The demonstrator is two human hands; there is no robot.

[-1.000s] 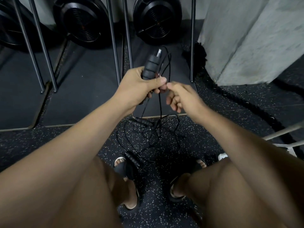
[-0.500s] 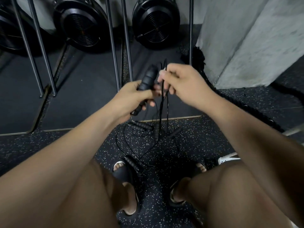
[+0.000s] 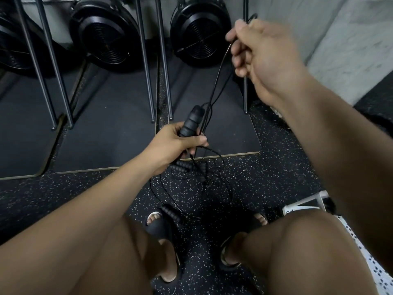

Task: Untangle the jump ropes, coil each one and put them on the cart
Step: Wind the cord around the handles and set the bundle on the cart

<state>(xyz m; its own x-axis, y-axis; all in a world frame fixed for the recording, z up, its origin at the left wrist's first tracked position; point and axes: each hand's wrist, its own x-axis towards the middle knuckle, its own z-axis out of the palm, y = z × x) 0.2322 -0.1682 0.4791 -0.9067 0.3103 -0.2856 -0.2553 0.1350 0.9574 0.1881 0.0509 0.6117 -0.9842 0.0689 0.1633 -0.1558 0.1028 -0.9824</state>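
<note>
**A:** Where are the jump ropes [image 3: 191, 184]?

**B:** Mostly in a loose tangle on the speckled floor [image 3: 85, 199], ahead of the person's knees. A spare handle [image 3: 170, 213] lies just beside the left sandal [image 3: 159, 227].

**A:** And the hands?

**B:** The left hand [image 3: 176, 141] is wrapped tight round a black ribbed grip [image 3: 191, 123], which tilts up and away over the edge of a dark mat [image 3: 106, 133]. A few strands pass along its fingers too.

**A:** The right?

**B:** The right hand [image 3: 263, 54] is raised higher and well apart from the left. Its fingers are curled, pinching a thin black cord [image 3: 218, 79]. The cord runs down in a fairly straight line to the strands beside the grip.
</note>
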